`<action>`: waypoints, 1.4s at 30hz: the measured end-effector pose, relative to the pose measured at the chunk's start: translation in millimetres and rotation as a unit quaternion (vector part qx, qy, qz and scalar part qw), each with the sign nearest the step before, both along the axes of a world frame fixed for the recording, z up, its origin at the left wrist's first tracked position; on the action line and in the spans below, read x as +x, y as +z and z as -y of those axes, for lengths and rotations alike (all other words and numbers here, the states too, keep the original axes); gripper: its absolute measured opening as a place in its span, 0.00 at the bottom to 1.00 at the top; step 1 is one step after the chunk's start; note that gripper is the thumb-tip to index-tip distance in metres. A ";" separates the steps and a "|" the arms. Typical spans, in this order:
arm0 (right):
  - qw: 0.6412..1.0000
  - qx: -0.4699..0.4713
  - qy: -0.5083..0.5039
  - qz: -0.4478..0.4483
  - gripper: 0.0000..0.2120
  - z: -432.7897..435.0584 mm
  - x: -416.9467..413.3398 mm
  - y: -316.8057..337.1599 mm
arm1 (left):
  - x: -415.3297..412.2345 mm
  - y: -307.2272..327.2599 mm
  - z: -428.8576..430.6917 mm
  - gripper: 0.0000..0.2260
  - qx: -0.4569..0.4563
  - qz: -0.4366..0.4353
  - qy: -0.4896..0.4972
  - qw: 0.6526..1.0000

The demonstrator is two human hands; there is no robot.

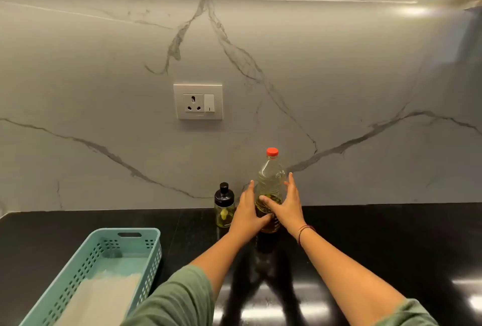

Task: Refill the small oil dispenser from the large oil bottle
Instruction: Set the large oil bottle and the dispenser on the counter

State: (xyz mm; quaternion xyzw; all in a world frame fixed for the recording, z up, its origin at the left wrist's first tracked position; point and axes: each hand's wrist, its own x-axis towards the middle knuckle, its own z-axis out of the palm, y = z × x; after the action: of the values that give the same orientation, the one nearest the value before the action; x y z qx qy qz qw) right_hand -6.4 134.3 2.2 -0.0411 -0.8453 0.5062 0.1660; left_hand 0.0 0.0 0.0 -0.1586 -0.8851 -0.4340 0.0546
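Note:
The large clear oil bottle stands upright on the black counter near the wall, its red cap on and yellow oil in its lower part. My left hand and my right hand wrap its lower body from either side, thumbs across the front. Just left of it stands the small glass oil dispenser, with a black lid and a little yellow oil at the bottom; neither hand touches it.
A teal perforated basket with a pale cloth inside sits at the front left of the black counter. The marble backsplash carries a wall socket above the dispenser.

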 end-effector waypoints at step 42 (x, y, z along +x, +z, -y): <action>0.994 -0.062 0.092 0.003 0.30 -44.9 173.0 -18.4 | 163.6 -15.2 -18.8 0.38 0.051 0.013 -0.120 0.991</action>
State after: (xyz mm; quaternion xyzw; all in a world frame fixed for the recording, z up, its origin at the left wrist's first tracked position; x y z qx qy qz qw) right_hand 166.5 179.2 -16.2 0.0256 -0.8127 0.5710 0.1135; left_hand 163.6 18.8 -15.2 -0.2549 -0.8372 -0.4839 -0.0014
